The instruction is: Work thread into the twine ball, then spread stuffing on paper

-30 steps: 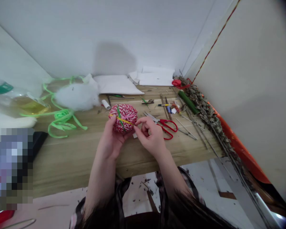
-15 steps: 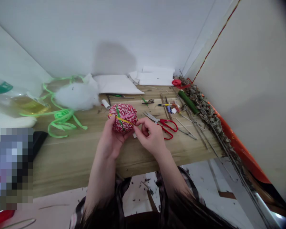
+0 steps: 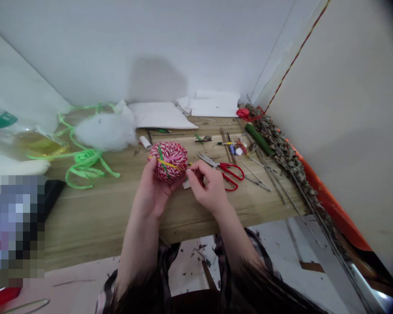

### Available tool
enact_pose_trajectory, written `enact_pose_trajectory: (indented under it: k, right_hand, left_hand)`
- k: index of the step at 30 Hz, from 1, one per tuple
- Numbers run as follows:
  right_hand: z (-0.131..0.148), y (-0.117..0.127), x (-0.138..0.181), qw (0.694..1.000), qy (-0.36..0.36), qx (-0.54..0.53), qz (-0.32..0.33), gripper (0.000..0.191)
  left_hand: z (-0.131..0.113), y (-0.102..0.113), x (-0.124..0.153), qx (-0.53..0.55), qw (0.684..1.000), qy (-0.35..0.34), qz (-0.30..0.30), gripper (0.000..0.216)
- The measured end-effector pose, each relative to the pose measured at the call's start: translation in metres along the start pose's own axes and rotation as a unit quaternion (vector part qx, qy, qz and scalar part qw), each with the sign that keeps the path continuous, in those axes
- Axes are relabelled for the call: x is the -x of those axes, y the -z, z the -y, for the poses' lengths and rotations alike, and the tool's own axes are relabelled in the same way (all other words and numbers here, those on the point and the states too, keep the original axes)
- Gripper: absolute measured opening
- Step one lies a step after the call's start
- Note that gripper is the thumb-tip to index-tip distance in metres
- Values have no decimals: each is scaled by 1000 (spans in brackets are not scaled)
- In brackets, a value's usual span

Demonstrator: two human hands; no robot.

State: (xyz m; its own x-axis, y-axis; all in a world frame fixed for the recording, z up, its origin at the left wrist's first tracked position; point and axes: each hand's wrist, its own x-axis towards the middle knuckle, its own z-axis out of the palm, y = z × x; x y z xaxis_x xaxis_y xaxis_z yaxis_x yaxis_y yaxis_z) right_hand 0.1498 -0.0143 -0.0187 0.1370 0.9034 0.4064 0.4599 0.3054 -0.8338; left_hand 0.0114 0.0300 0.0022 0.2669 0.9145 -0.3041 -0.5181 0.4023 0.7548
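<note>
A ball of red and white twisted yarn (image 3: 175, 152) rests in my left hand (image 3: 152, 187), the thumb at its left side and the fingers beneath it. Green and pink strands cross the ball, and a yellow strand (image 3: 167, 164) runs over its front towards the right. Just right of the ball, my right hand (image 3: 209, 185) is closed in a pinch at the yellow strand's end; the fingertips partly hide it. Behind that hand lie red-handled scissors (image 3: 229, 172), blades pointing up and left.
White stuffing (image 3: 105, 131) and bright green cord (image 3: 87, 159) lie at the left, near a bottle (image 3: 36, 139). White paper (image 3: 160, 114) lines the back. Thin sticks, a green tube (image 3: 258, 139) and dried leafy stems (image 3: 294, 170) are on the right.
My right hand has drawn slightly to the right, away from the ball, with its index finger curled in more. The ball has shifted very little in my left hand.
</note>
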Motion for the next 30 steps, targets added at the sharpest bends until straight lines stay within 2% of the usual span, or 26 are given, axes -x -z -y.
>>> enact_pose_trajectory:
  k: [13,20,26,28,30]
  right_hand:
    - [-2,1,-2,1000,-7,-12,16,13]
    - [-1,1,-2,999,-7,-35,17,14]
    - [1,3,-3,997,-6,-63,33,16]
    - [1,3,-3,996,-8,-74,39,16]
    - [1,2,-3,996,-13,-83,42,16]
  left_hand:
    - [-4,-5,1,33,998,43,-13,42]
    - [-3,-5,2,9,999,53,-11,39]
    - [4,-3,-2,-31,995,-16,-96,26]
    - [5,-4,-1,-37,994,-29,-99,28]
    - [6,-4,0,-50,996,-22,-77,32]
